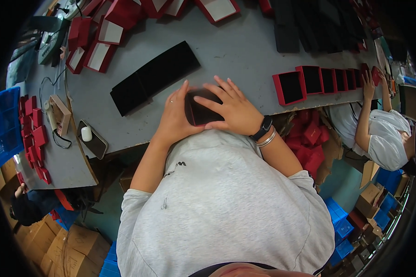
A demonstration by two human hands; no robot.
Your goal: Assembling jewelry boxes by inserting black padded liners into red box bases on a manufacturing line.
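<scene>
A small red box with a black lining (201, 113) sits at the table's near edge, right in front of my body. Its left wall is held by my left hand (173, 121), the fingers along the side and the thumb low at the near edge. From the other side my right hand (239, 111) grips it, fingers spread over the far right edge and one finger reaching over the black inside. The box's right side is mostly covered by that hand. Just beyond, flat black pieces (156, 77) lie in a slanted, overlapping row.
To the right, several red boxes with black insides (290, 88) line the table edge. Black sheets (319, 25) are piled far right; red boxes with white insides (110, 33) stand far left. A phone (96, 147) bears a white earbud case (86, 134). A co-worker (381, 134) works at right.
</scene>
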